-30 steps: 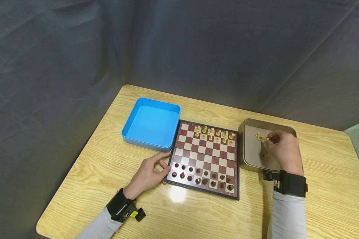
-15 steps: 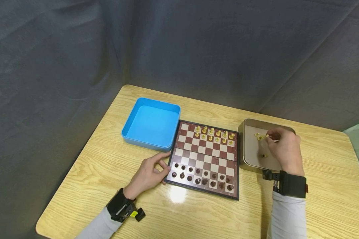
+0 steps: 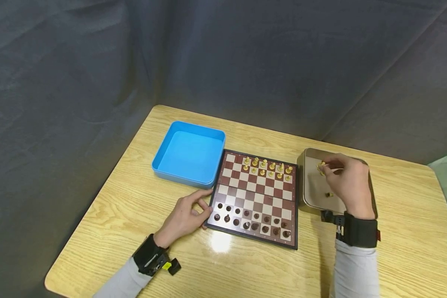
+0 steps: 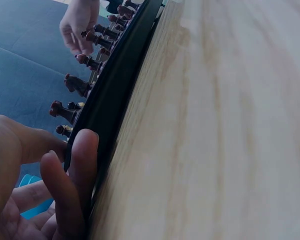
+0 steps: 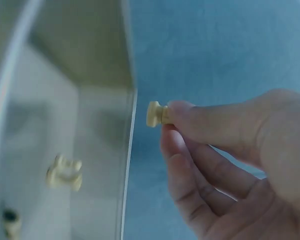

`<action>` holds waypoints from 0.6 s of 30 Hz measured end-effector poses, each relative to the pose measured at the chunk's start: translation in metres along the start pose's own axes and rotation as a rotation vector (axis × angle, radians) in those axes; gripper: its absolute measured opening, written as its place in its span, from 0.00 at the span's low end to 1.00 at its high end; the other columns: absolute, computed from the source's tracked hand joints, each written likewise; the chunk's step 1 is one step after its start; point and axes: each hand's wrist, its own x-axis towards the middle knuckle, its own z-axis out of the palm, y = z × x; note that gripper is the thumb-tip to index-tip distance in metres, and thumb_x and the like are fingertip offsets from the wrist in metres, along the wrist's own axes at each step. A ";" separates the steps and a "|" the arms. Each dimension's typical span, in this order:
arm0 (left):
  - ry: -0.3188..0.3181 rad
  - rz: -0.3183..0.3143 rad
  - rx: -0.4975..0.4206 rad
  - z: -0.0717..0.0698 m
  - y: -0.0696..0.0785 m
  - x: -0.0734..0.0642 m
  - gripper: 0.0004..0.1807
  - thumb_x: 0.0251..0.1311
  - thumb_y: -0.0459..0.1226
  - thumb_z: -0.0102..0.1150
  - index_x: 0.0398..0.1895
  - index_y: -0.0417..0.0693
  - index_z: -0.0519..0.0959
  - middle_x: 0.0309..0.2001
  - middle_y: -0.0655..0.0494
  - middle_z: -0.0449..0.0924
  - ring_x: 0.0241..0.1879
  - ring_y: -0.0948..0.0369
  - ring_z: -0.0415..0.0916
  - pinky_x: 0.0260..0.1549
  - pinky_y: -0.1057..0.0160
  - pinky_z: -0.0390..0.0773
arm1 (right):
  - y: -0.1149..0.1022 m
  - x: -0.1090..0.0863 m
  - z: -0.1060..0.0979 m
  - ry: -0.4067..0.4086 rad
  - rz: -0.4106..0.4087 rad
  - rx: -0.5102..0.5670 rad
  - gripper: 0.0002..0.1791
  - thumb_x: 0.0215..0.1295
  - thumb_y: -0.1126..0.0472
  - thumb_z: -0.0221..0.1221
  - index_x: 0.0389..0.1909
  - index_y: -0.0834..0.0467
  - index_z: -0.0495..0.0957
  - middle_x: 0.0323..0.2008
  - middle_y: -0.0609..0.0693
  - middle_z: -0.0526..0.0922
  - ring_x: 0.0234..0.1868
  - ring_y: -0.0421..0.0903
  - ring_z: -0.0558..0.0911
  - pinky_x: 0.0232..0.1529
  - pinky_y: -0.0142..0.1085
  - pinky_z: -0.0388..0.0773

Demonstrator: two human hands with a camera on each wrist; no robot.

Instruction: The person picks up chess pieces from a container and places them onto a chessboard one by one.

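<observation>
My left hand grips the left edge of a chessboard near its front corner, thumb and fingers against the rim. Dark chess pieces fill two rows along the near side. Light chess pieces stand in two rows at the far side, with the two leftmost columns bare. Above the metal tin, my right hand pinches a light chess piece between thumb and fingertips, its base sticking out. Its top is hidden by the fingers. Other light pieces lie loose in the tin.
The tin stands close against the board's right side. A blue box with raised walls sits at the board's upper left. All rest on a wooden table, with a dark curtain behind its back edge.
My right hand has moved slightly left over the tin and now shows a light chess piece at its fingertips. The left hand and the board have stayed put.
</observation>
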 end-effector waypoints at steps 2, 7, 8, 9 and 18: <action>0.001 0.002 -0.009 -0.001 -0.001 -0.001 0.29 0.66 0.36 0.65 0.71 0.47 0.75 0.34 0.60 0.84 0.16 0.63 0.82 0.12 0.66 0.74 | -0.009 0.001 0.002 0.007 -0.032 0.022 0.08 0.59 0.69 0.70 0.39 0.66 0.88 0.33 0.63 0.89 0.30 0.38 0.84 0.32 0.11 0.68; 0.012 0.005 -0.010 -0.002 -0.001 -0.002 0.29 0.65 0.36 0.65 0.70 0.47 0.75 0.33 0.60 0.84 0.16 0.63 0.83 0.13 0.66 0.75 | -0.033 0.008 0.007 -0.017 -0.071 0.064 0.09 0.61 0.69 0.69 0.42 0.67 0.87 0.35 0.62 0.89 0.35 0.57 0.88 0.35 0.14 0.69; 0.014 0.005 -0.005 -0.002 -0.001 -0.002 0.29 0.65 0.36 0.65 0.70 0.47 0.75 0.33 0.60 0.84 0.16 0.63 0.83 0.13 0.66 0.75 | -0.037 0.010 0.008 -0.024 -0.075 0.066 0.09 0.62 0.69 0.68 0.42 0.67 0.87 0.35 0.62 0.89 0.36 0.58 0.88 0.35 0.15 0.69; 0.015 0.003 -0.006 -0.003 0.000 -0.003 0.29 0.65 0.36 0.65 0.70 0.47 0.75 0.33 0.60 0.84 0.17 0.63 0.83 0.14 0.66 0.76 | -0.042 0.011 0.009 -0.030 -0.075 0.064 0.09 0.62 0.69 0.68 0.43 0.67 0.87 0.35 0.62 0.89 0.36 0.58 0.88 0.35 0.16 0.69; -0.010 0.000 -0.029 -0.001 0.001 -0.002 0.30 0.66 0.35 0.64 0.72 0.46 0.74 0.35 0.59 0.85 0.17 0.63 0.83 0.13 0.65 0.76 | -0.070 0.019 0.017 -0.087 -0.108 0.088 0.08 0.63 0.68 0.67 0.42 0.65 0.86 0.35 0.60 0.88 0.35 0.54 0.86 0.37 0.30 0.75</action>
